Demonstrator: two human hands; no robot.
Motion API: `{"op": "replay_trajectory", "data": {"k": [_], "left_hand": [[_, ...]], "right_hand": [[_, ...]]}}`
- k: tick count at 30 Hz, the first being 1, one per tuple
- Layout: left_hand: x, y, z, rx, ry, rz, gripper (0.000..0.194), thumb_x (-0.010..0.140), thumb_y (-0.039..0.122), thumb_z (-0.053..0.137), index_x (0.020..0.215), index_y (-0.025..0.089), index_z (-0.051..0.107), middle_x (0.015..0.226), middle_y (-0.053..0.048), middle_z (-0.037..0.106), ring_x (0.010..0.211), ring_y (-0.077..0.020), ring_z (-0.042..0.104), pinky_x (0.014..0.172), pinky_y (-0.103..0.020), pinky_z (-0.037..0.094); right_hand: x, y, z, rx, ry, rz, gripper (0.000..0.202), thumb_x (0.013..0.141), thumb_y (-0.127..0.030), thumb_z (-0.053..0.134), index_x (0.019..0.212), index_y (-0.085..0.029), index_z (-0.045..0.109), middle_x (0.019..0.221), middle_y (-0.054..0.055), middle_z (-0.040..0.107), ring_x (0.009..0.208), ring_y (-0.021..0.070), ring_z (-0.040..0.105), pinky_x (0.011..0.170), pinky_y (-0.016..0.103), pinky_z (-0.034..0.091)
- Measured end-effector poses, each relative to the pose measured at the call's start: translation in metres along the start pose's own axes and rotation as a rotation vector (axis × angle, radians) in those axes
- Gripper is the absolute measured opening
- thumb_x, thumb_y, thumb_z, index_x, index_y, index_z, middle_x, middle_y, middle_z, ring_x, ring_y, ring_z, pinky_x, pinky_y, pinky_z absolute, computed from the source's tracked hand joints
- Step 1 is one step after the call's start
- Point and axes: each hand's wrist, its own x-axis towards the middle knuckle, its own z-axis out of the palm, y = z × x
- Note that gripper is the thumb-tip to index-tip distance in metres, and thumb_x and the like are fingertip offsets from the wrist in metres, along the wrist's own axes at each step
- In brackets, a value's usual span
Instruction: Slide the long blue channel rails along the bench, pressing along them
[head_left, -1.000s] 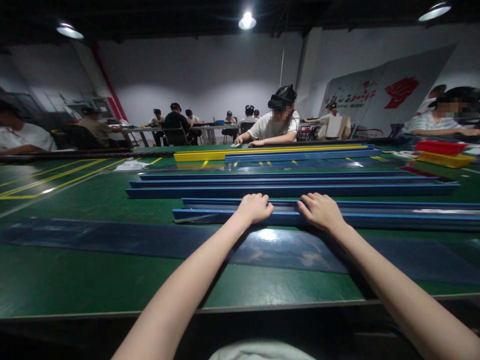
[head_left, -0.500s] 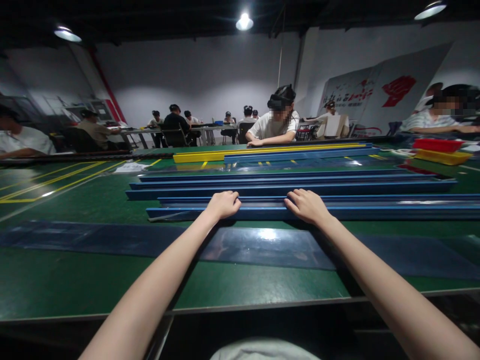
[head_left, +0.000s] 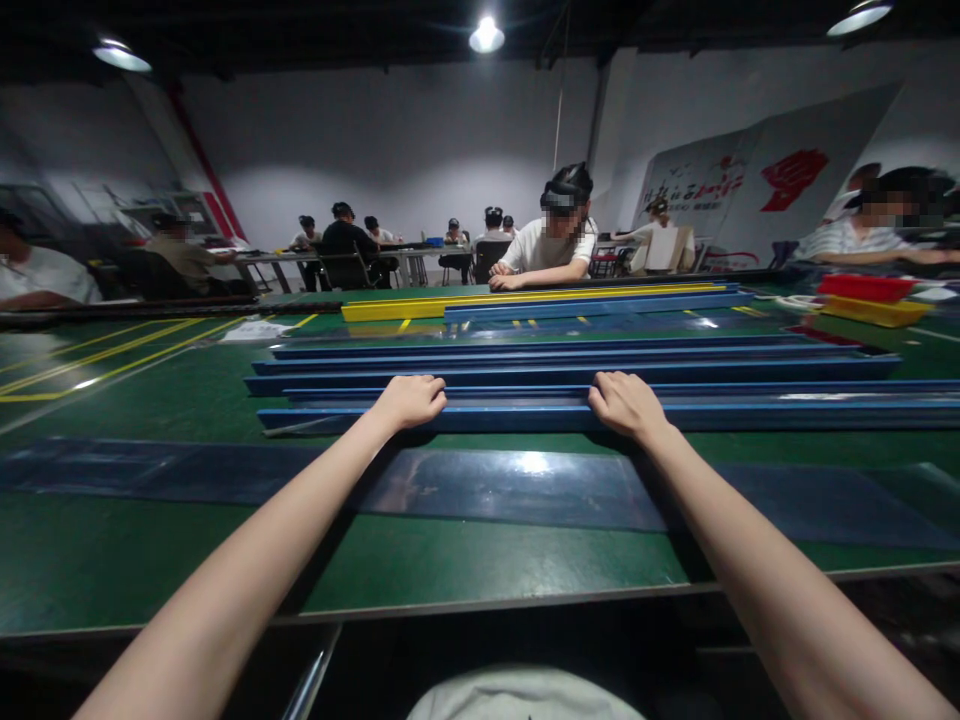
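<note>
A long blue plastic channel (head_left: 517, 418) lies across the table in front of me, its two raised edges running left to right. My left hand (head_left: 411, 401) is closed over it left of centre, fingers curled across the far edge. Further right, my right hand (head_left: 628, 405) grips the same channel, its fingers bent over the top. The channel's right end runs out of view. Just behind it lie more blue channels (head_left: 330, 384), parallel and close together. A clear, bluish plastic strip (head_left: 487, 490) lies flat on the near side, under my forearms.
The green tabletop (head_left: 360, 570) ends in a pale front edge. Beyond the blue channels are a yellow channel (head_left: 397, 310), a paper (head_left: 255, 330), and red (head_left: 866, 288) and yellow trays (head_left: 874, 311). A co-worker (head_left: 551, 240) leans on the far side.
The near channel has slid left, and my left hand has moved left with it. My right hand has shifted slightly right, its fingers now more curled. The view has tilted a little.
</note>
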Motion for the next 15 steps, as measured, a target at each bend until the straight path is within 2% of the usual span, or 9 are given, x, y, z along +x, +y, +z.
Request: {"op": "replay_trajectory", "data": {"k": [3, 6, 11, 15], "left_hand": [[0.003, -0.003, -0.004, 0.061, 0.005, 0.018, 0.038, 0.085, 0.037, 0.029, 0.086, 0.017, 0.061, 0.09, -0.007, 0.065, 0.082, -0.02, 0.061, 0.064, -0.027, 0.041], [0.009, 0.003, -0.009, 0.067, 0.036, 0.046, 0.039, 0.085, 0.037, 0.028, 0.086, 0.017, 0.062, 0.088, -0.007, 0.065, 0.084, -0.0201, 0.061, 0.067, -0.028, 0.041], [0.027, 0.037, -0.016, -0.009, 0.105, 0.114, 0.037, 0.085, 0.033, 0.029, 0.088, 0.017, 0.062, 0.09, -0.007, 0.065, 0.085, -0.02, 0.06, 0.07, -0.029, 0.041], [0.038, 0.063, -0.015, -0.108, 0.132, 0.077, 0.036, 0.086, 0.033, 0.03, 0.093, 0.019, 0.061, 0.094, -0.006, 0.065, 0.088, -0.0196, 0.06, 0.072, -0.029, 0.042]], "right_hand": [[0.005, -0.012, -0.002, 0.019, 0.003, 0.004, 0.037, 0.086, -0.031, 0.026, 0.084, -0.011, 0.057, 0.084, 0.013, 0.064, 0.081, 0.0201, 0.056, 0.07, 0.029, 0.029], [0.012, -0.028, -0.003, 0.037, 0.011, -0.016, 0.04, 0.086, -0.033, 0.025, 0.085, -0.01, 0.058, 0.086, 0.014, 0.064, 0.082, 0.0215, 0.056, 0.07, 0.03, 0.029], [0.022, -0.058, -0.005, 0.08, 0.063, -0.016, 0.043, 0.086, -0.037, 0.026, 0.085, -0.011, 0.06, 0.086, 0.014, 0.065, 0.084, 0.0221, 0.057, 0.071, 0.031, 0.03], [0.024, -0.076, -0.007, 0.114, 0.095, -0.033, 0.045, 0.086, -0.038, 0.026, 0.084, -0.011, 0.062, 0.087, 0.012, 0.065, 0.084, 0.0218, 0.057, 0.071, 0.031, 0.031]]}}
